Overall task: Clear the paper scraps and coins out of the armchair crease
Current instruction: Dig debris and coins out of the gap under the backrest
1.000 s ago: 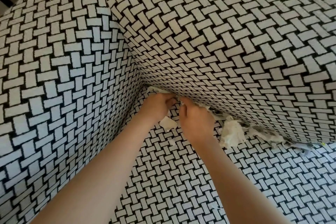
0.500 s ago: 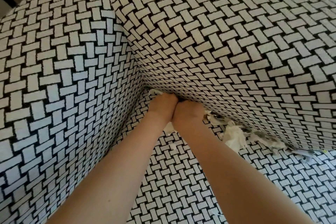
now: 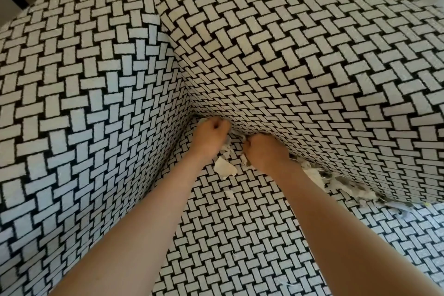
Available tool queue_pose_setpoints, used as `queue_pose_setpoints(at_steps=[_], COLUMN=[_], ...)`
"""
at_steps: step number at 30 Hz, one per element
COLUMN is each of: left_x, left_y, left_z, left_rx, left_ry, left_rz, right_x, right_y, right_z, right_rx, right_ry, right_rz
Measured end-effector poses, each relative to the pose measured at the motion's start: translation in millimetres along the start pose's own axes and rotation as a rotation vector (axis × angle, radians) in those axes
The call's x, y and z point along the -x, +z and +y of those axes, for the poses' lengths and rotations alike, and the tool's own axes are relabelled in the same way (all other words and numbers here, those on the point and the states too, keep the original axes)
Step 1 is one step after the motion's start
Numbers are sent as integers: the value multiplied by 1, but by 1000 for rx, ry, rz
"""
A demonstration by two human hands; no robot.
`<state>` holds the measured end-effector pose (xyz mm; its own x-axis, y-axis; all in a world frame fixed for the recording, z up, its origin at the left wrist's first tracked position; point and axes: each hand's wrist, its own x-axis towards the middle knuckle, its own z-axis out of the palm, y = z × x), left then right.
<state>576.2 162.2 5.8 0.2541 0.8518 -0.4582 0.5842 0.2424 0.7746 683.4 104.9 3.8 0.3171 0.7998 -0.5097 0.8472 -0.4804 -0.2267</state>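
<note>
One: Both of your hands are at the crease [image 3: 319,163] of the armchair [image 3: 72,103], where the backrest [image 3: 300,55] meets the seat [image 3: 240,235]. Which way does the litter lie?

Two: Your paper scraps [image 3: 312,174] form a long band packed into that crease. Its long axis runs from just beside your right hand [image 3: 266,154] down and to the right, toward the edge of the view. Grey bits [image 3: 355,185] sit among them, too blurred to call coins. One bigger scrap [image 3: 224,167] lies flat on the seat between your wrists, its longer side running left to right, with a small scrap [image 3: 229,193] just nearer you.

One: And the grips?

Two: Your left hand [image 3: 211,137] is balled into a fist close to the corner by the armrest; I cannot tell whether anything is inside it. Your right hand has its fingers curled tight against the underside of the backrest, and white shreds stick out at its thumb side, so it grips paper scraps.

One: What differs from half a second ago?

Two: Then your knuckles were pressed together in the crease. Now your hands are apart, with patterned seat showing between them, and the bigger scrap, mostly covered before, lies in plain view. The band to the right looks unmoved.
</note>
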Motion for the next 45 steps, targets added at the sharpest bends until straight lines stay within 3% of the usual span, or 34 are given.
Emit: queue_pose_setpoints(at_steps=[3, 6, 8, 11, 13, 14, 17, 21, 22, 23, 26, 30, 35, 39, 41, 45], left_x=[4, 13, 26, 57, 82, 93, 126, 168, 181, 192, 223, 254, 288, 298, 297, 277], left_y=[-9, -16, -19, -24, -27, -27, -27, -25, -26, -27, -35, -53, -84, -120, -140, -168], left_z=[7, 6, 9, 13, 11, 10, -3, -22, -26, -28, -39, -59, -86, -109, -122, -152], left_rx=[523, 728, 850, 987, 1082, 1144, 1222, 1238, 1204, 1114, 786, 736, 656, 778, 657, 320], left_ry=[-279, -308, -297, -283, -294, -305, -306, -196, -166, -120, 28, 108, 226, 137, -3, -296], left_rz=[-41, -79, -98, -118, -132, -135, -66, 74, 133, 192, 368, 499, 757, 1069, 1149, 878], right_x=[8, 21, 31, 53, 73, 82, 105, 140, 150, 159, 181, 209, 242, 253, 254, 255], right_y=[7, 6, 6, 6, 11, 16, 27, 40, 40, 44, 60, 75, 83, 98, 101, 98], right_z=[6, -7, -19, -35, -42, -43, -51, -71, -77, -85, -98, -124, -168, -193, -203, -222], right_rx=[-88, -436, -774, -1570, -2033, -2152, -2152, -2252, -2231, -2271, -2244, -2122, -2018, -2049, -2002, -1895], right_ry=[-128, -136, -43, 273, 354, 356, 397, 412, 514, 484, 389, 263, 316, 390, 353, 306], right_rz=[176, 368, 413, 136, -68, -128, -127, -285, -233, -241, -476, -625, -798, -783, -768, -737])
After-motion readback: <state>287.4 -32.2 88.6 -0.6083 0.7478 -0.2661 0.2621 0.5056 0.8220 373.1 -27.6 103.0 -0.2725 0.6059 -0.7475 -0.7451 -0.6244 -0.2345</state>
